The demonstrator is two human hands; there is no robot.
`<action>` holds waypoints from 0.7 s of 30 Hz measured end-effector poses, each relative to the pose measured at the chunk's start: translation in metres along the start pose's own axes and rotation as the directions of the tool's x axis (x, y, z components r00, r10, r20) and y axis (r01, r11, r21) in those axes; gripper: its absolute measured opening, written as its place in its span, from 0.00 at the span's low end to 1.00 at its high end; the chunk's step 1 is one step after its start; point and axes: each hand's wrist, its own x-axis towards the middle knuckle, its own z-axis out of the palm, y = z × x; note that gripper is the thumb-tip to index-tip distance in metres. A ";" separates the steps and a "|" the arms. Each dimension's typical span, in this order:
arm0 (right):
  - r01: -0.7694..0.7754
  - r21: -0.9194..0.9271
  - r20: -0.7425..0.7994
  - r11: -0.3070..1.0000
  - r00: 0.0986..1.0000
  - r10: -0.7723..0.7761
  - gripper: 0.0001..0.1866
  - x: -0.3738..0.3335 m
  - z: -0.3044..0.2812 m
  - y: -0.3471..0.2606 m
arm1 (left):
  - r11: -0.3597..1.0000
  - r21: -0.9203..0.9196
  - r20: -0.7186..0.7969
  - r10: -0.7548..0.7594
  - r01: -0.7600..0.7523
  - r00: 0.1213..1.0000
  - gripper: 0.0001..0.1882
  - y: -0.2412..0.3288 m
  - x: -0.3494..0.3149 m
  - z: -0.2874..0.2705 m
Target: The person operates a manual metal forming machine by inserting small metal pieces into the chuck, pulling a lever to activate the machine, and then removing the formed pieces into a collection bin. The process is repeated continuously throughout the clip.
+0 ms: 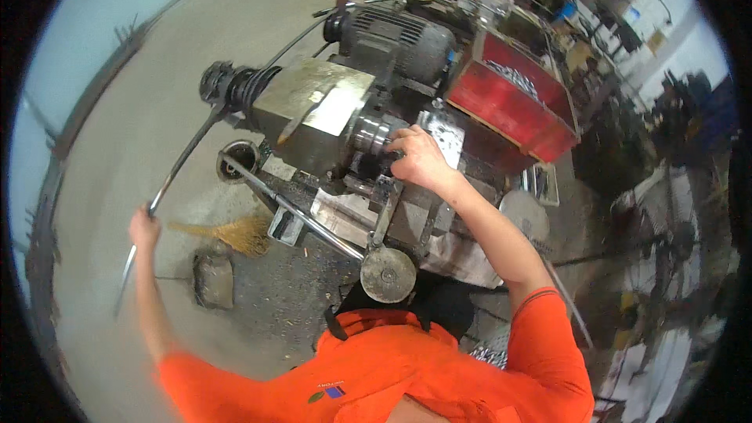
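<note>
My left hand (144, 229) is out to the left, closed round a long metal rod (186, 155). The rod runs up into the black pulley end (249, 88) of a small lathe, and its free end points down toward the floor. My right hand (423, 158) is at the shiny round chuck (371, 135) on the lathe's headstock (301, 145). Its fingers are curled in at the front of the chuck, and whatever lies between them is hidden. Below that hand, a lever arm leads down to a round metal disc (388, 275) near my body.
An electric motor (399, 41) sits behind the headstock, beside a red bin (501, 113) of small metal parts. A slanting steel bar (301, 215) crosses the lathe's front. On the floor at left lie a straw broom (239, 235) and a dustpan (214, 280).
</note>
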 end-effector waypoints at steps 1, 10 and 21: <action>0.011 0.034 -0.077 0.999 0.997 -0.008 0.20 -0.005 -0.007 -0.011 | 0.950 -0.244 -0.260 0.127 -0.192 0.957 0.15 0.003 -0.005 0.011; -0.423 0.059 -0.234 0.904 0.875 0.425 0.21 -0.212 -0.106 -0.005 | 0.915 -0.198 0.462 0.404 -0.352 0.789 0.12 0.219 -0.114 0.162; -0.925 -0.380 -0.284 -0.003 0.114 0.952 0.21 -0.602 -0.133 0.071 | 0.899 -0.149 0.423 0.435 -0.412 0.795 0.20 0.206 -0.063 0.114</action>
